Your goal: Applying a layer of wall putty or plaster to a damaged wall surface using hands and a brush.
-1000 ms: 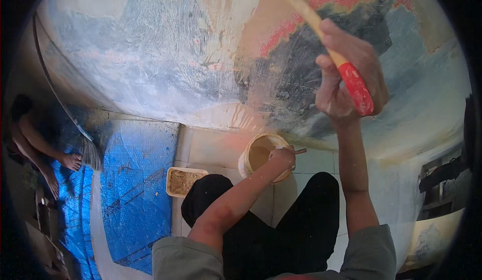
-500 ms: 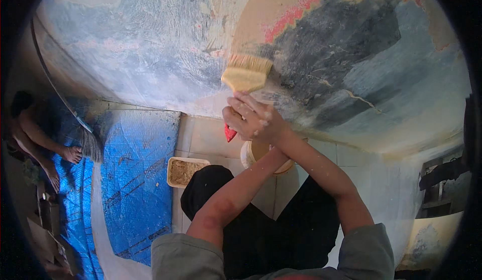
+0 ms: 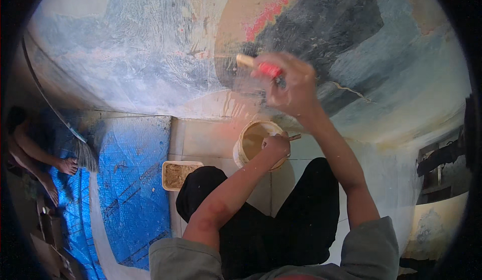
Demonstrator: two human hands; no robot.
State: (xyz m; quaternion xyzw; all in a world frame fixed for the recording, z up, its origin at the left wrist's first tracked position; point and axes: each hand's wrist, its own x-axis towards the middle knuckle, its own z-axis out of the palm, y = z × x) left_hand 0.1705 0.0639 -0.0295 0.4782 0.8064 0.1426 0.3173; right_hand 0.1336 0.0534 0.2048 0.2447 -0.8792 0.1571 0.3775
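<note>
My right hand (image 3: pixel 293 84) is closed round the handle of a wide paintbrush (image 3: pixel 245 60), raised in front of the wall. Motion smears hand and brush; the red part of the handle and a pale yellow end show, pointing left, while the bristles cannot be made out. My left hand (image 3: pixel 275 147) is closed over the round bucket (image 3: pixel 240 154) on the floor between my knees. A brown stick-like piece (image 3: pixel 295 137) sticks out to the right of that fist, across the rim. Murky tan liquid shows inside the bucket. The wall (image 3: pixel 165 74) carries patchy grey, blue, tan and pink paint.
A small rectangular tub (image 3: pixel 164 177) of brown paste stands by my left knee. Blue sheeting (image 3: pixel 133 179) covers the floor at the left, with a broom (image 3: pixel 85 154) and another person's bare feet (image 3: pixel 67 166) on it. A crack (image 3: pixel 351 90) runs across the wall's right part.
My right hand has lifted the brush off the wall, moved right and up, and turned it leftward. My left hand, hidden behind the right forearm before, now shows at the bucket.
</note>
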